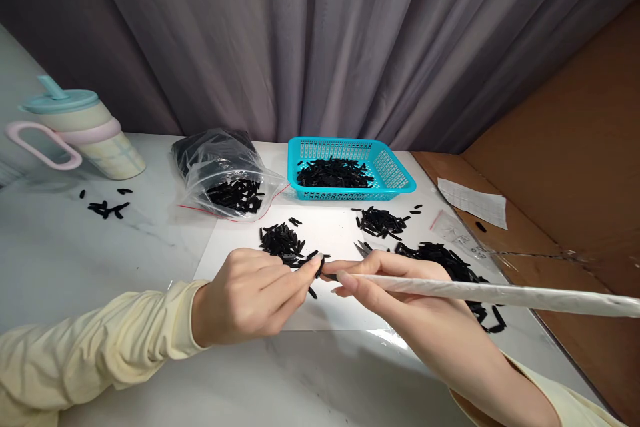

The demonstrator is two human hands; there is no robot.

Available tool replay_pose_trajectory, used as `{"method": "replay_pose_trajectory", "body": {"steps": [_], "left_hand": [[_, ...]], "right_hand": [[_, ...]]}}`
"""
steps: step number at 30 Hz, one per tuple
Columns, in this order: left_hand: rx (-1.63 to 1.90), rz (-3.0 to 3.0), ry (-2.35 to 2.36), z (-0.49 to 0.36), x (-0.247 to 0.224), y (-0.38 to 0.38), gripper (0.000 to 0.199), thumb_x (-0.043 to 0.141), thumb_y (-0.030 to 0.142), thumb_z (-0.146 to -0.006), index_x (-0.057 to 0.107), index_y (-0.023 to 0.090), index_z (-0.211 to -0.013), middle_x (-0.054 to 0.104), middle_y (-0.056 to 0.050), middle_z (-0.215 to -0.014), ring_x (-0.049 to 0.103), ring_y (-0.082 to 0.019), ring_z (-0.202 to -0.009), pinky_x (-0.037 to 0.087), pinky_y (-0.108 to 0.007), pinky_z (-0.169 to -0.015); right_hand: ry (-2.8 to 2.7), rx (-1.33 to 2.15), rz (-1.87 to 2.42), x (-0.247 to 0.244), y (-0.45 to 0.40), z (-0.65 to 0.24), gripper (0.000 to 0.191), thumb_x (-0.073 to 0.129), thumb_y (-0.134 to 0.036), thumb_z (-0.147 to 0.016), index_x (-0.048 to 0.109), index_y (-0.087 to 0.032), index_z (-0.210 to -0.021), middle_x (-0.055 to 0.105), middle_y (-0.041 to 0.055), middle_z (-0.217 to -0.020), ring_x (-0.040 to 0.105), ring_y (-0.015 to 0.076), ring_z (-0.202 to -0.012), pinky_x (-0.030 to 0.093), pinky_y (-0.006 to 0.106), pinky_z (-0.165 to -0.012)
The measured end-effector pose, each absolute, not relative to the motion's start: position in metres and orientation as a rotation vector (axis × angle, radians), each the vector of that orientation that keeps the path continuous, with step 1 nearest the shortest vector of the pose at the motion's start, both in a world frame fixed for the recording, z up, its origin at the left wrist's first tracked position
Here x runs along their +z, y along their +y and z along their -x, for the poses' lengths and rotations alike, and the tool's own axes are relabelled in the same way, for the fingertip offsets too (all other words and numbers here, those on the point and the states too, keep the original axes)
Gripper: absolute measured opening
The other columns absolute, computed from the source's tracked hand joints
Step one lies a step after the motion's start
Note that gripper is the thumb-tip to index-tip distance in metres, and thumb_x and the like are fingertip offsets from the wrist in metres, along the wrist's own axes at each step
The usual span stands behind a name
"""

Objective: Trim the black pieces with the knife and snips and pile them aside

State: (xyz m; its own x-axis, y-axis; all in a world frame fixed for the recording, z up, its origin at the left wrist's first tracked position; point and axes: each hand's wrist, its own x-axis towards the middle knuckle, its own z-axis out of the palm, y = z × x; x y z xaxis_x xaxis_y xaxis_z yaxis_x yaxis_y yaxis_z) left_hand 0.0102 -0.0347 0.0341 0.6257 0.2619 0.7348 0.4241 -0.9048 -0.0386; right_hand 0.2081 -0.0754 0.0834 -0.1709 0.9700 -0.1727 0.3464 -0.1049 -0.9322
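Over the white sheet of paper [330, 317], my left hand [257, 290] is closed, with a small black strip [319, 269] pinched at its thumb and index fingertips. Opposite it, almost touching, my right hand [400, 280] grips a long thin rod [500, 293] wrapped in whitish film. The rod has a dark tip near the left fingertips and runs out past the right edge. Dark pointed blades [361, 249] stick out behind the right fingers; whether that hand holds them I cannot tell. A pile of similar black strips [281, 241] lies just beyond my left hand.
A blue perforated basket [350, 195] and a clear zip bag [227, 173] hold more black strips. Other strips lie in piles [383, 221] at right. A lidded cup [100, 133] stands far left, by scattered strips. Cardboard [565, 140] and a paper slip [473, 202] flank the right side.
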Motion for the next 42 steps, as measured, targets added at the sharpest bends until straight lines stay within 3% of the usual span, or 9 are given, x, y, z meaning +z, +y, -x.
{"method": "replay_pose_trajectory", "body": {"steps": [13, 16, 20, 26, 32, 38, 42], "left_hand": [[-1.17, 2.659, -0.591, -0.009, 0.032, -0.034, 0.019, 0.052, 0.007, -0.083, 0.061, 0.008, -0.099, 0.052, 0.006, -0.045, 0.043, -0.007, -0.037, 0.026, -0.025, -0.038], [-1.184, 2.69, -0.617, -0.009, 0.032, -0.034, 0.02, 0.053, 0.008, -0.083, 0.061, 0.009, -0.101, 0.051, 0.006, -0.045, 0.044, -0.007, -0.037, 0.029, -0.023, -0.039], [-1.276, 2.726, -0.651, -0.011, 0.033, -0.035, 0.019, 0.054, 0.008, -0.082, 0.063, 0.01, -0.099, 0.052, 0.006, -0.045, 0.044, -0.007, -0.037, 0.033, -0.021, -0.04], [-1.47, 2.845, -0.718, -0.015, 0.035, -0.036, 0.013, 0.057, 0.005, -0.08, 0.065, 0.012, -0.087, 0.053, 0.004, -0.046, 0.043, -0.007, -0.037, 0.034, -0.02, -0.04], [-1.592, 2.985, -0.844, -0.019, 0.04, -0.038, 0.021, 0.054, 0.004, -0.08, 0.062, 0.013, -0.063, 0.046, 0.004, -0.044, 0.036, -0.006, -0.038, 0.03, -0.02, -0.038], [-1.547, 3.317, -1.415, -0.02, 0.044, -0.038, 0.026, 0.052, 0.011, -0.08, 0.058, 0.012, -0.054, 0.03, 0.006, -0.044, 0.025, -0.006, -0.043, 0.023, -0.019, -0.037], [-1.235, 3.455, -2.072, -0.02, 0.05, -0.035, 0.028, 0.053, 0.023, -0.08, 0.055, 0.012, -0.055, 0.031, 0.005, -0.047, 0.025, -0.006, -0.044, 0.021, -0.018, -0.036]], "right_hand": [[-1.597, 1.215, 1.456, 0.082, -0.077, -0.209, 0.022, 0.059, -0.035, -0.082, 0.065, -0.021, -0.066, 0.072, 0.0041, -0.094, 0.067, 0.0222, -0.09, 0.053, 0.029, -0.075], [-1.762, 0.994, 1.371, 0.078, -0.078, -0.208, 0.015, 0.059, -0.029, -0.083, 0.069, -0.024, -0.074, 0.073, 0.0024, -0.088, 0.069, 0.0211, -0.081, 0.055, 0.028, -0.069], [-1.949, 0.56, 1.162, 0.075, -0.08, -0.208, 0.014, 0.058, -0.016, -0.083, 0.069, -0.024, -0.082, 0.072, 0.0017, -0.086, 0.069, 0.0195, -0.077, 0.056, 0.029, -0.072], [-2.089, 0.342, 1.0, 0.075, -0.082, -0.206, 0.02, 0.056, -0.003, -0.08, 0.064, -0.019, -0.088, 0.071, 0.0062, -0.097, 0.065, 0.0198, -0.096, 0.052, 0.03, -0.091], [-2.215, 0.066, 0.866, 0.063, -0.085, -0.204, 0.019, 0.048, 0.001, -0.082, 0.061, -0.013, -0.086, 0.067, 0.016, -0.107, 0.061, 0.0243, -0.105, 0.054, 0.033, -0.089], [-2.369, -0.249, 0.784, 0.048, -0.088, -0.198, 0.024, 0.039, 0.004, -0.082, 0.061, 0.003, -0.094, 0.061, 0.0292, -0.108, 0.052, 0.036, -0.114, 0.055, 0.045, -0.085], [-2.333, -0.334, 0.758, 0.039, -0.085, -0.196, 0.023, 0.039, 0.004, -0.082, 0.059, 0.003, -0.092, 0.063, 0.0303, -0.102, 0.055, 0.037, -0.109, 0.056, 0.047, -0.079]]}}
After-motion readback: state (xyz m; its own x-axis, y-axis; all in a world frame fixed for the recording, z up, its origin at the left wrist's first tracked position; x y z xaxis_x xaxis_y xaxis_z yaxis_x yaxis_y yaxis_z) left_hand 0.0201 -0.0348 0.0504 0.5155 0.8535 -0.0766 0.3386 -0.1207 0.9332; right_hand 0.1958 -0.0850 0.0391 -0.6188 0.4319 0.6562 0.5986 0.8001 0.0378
